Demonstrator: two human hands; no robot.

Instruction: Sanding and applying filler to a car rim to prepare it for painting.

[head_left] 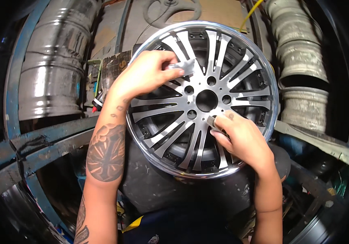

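A multi-spoke alloy car wheel [201,84] lies face up in front of me, silver and dark grey with a bright polished lip. My left hand [149,74] is over its upper left spokes. Between thumb and fingers it pinches a crumpled silver-grey sheet [188,66], whose kind is unclear. My right hand [244,140] rests on the lower right of the hub, its fingers bent together beside a lug hole. Whatever those fingers may hold is mostly hidden under them. The round centre bore [206,100] lies between my two hands.
Stacked metal wheel barrels [54,85] stand at the left, and another stack [298,51] at the right. A steering wheel [197,13] lies beyond the alloy wheel. Worn blue metal frame bars [56,145] run at the sides. A yellow hose [253,12] hangs at the far right.
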